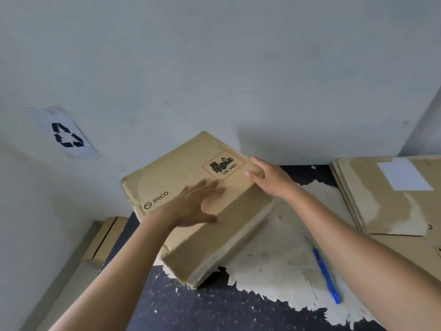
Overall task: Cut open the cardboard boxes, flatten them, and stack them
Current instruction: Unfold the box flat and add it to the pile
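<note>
Box (176, 173) looks uncut, tilted on tabletop (274, 271) near wall. My left hand (198, 206) flat on top face, fingers spread. Right hand (269, 177) at far right corner; fingers hooked or resting, cannot tell. Risks: flat palm gives no hold, box may slide. Forearm may sweep knife (327, 275) off edge.

A person's left hand (198, 205) presses flat on a PICO cardboard box (181, 177) while the right hand (267, 176) grips its far corner; a blue utility knife (327, 275) lies beside flattened boxes (381, 206) stacked right.
</note>
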